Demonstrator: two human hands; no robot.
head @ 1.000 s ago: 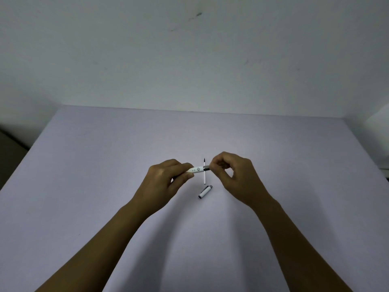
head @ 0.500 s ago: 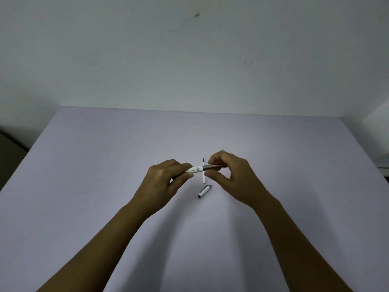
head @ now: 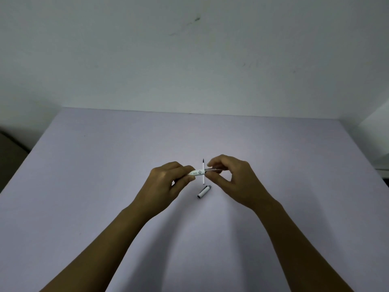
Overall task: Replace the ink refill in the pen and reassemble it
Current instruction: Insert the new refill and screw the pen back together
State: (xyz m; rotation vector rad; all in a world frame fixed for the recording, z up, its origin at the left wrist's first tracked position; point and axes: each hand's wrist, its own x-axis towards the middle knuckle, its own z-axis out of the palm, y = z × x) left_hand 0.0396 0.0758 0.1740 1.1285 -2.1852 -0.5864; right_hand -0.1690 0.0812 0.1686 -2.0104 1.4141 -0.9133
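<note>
White pen barrel [head: 196, 172] pinched in left hand [head: 166, 184].
Right hand [head: 233, 182] grips its grey front section [head: 212, 170]; refill [head: 203, 174] and cap [head: 204, 191] lie on the table [head: 105, 165].

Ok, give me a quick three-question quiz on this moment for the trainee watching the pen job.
1. True or false: the pen cap is fitted on the pen barrel.
2. Which of the hands holds the white printed barrel: A) left hand, B) right hand, C) neither?
3. Fill in: the loose refill lies on the ______, behind the held pen.

Key:
1. False; the cap lies apart on the table, nearer the person than the hands.
2. A; the right hand pinches the darker grip section at the barrel's end.
3. table.
</note>
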